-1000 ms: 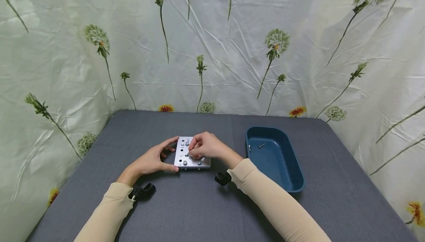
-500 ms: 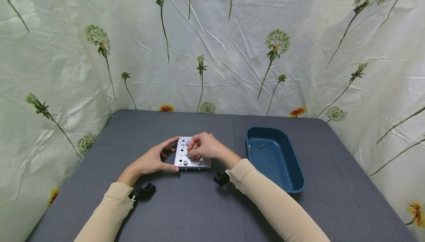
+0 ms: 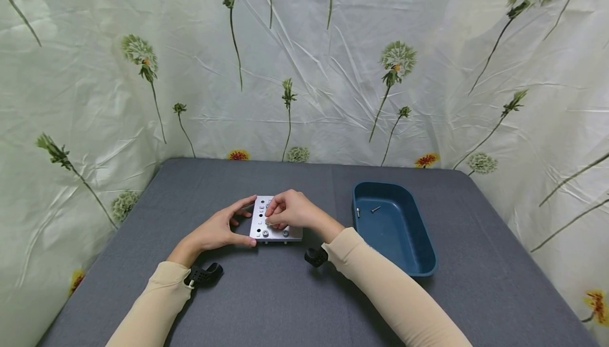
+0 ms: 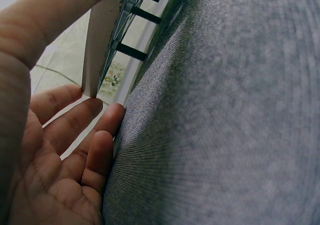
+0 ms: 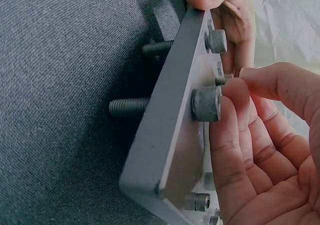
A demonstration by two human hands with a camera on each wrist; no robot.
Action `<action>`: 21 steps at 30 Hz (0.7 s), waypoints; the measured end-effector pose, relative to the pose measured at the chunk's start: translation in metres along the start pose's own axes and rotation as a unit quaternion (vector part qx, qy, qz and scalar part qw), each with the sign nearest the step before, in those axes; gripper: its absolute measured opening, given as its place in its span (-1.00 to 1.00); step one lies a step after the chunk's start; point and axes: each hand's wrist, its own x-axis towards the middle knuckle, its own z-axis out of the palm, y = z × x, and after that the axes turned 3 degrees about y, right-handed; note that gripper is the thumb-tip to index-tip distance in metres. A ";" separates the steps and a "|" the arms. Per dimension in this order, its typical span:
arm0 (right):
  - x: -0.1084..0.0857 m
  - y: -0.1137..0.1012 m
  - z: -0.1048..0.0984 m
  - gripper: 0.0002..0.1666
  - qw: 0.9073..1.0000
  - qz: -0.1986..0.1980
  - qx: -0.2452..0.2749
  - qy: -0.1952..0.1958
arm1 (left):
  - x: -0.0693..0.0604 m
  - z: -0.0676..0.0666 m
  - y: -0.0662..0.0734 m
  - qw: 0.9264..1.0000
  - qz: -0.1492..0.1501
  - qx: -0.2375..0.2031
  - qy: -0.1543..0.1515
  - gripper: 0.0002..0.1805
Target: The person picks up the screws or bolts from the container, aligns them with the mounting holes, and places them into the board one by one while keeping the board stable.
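Note:
In the head view a silver plate (image 3: pixel 255 223) with holes and screws stands raised on the grey table. My left hand (image 3: pixel 216 229) holds its left side, thumb at the near corner and a finger at the far one. Threaded shanks (image 4: pixel 132 51) stick out below the plate in the left wrist view. My right hand (image 3: pixel 296 212) is over the plate's middle. The right wrist view shows its thumb and finger pinching a small screw (image 5: pixel 228 78) at the plate's face, behind a larger socket-head screw (image 5: pixel 206 104). Fingers cover the small screw's tip.
A blue tray (image 3: pixel 399 241) stands on the table right of the plate, beside my right forearm, with two small screws (image 3: pixel 376 209) inside near its left wall. A flower-patterned cloth (image 3: pixel 333 98) hangs behind the table. Each wrist wears a black strap.
My right hand has shifted slightly left over the plate, fingers still pinched together. The left hand, the plate and the tray look unmoved.

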 end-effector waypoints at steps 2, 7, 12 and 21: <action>0.000 0.000 0.000 -0.95 1.000 0.000 0.000 0.000 | 0.000 0.000 -0.001 1.000 0.002 0.001 0.000 0.22; -0.001 0.001 -0.001 -0.95 1.000 0.003 0.004 0.000 | 0.000 0.000 -0.001 1.000 0.006 0.000 -0.001 0.22; -0.001 0.003 -0.002 -0.96 1.000 -0.001 0.005 0.002 | 0.001 0.001 -0.001 1.000 -0.001 -0.003 0.001 0.23; -0.002 0.004 -0.004 -0.96 1.000 -0.002 0.007 -0.003 | 0.000 0.000 0.000 1.000 -0.004 -0.002 0.000 0.23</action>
